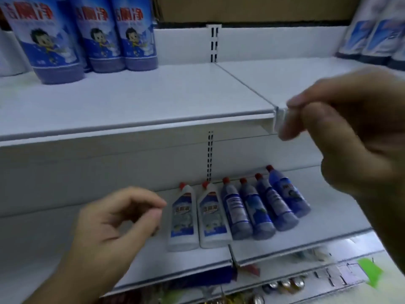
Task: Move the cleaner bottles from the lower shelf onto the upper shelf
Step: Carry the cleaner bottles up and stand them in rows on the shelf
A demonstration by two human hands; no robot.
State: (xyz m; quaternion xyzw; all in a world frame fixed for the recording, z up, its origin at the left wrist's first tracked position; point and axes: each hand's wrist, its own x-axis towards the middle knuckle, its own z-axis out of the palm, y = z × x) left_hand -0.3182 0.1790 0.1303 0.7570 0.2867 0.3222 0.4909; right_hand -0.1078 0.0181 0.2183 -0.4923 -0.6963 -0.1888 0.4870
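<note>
Six cleaner bottles (236, 210) with red caps stand in a row on the lower shelf (306, 244): two white, four blue. The left hand (109, 229) hovers just beside the leftmost white bottle, fingers (151, 201) curled and apart, holding nothing. The right hand (350, 137), blurred, hangs before the upper shelf (131, 102), fingers loosely bent, empty

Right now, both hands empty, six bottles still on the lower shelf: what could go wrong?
1. The six bottles stand packed side by side on the lower shelf; pulling one may topple its neighbours.
2. The upper shelf edge overhangs them, so a lifted bottle could knock against it.
3. The left hand is nearest the white bottle; the right hand is up at shelf-edge height.
</note>
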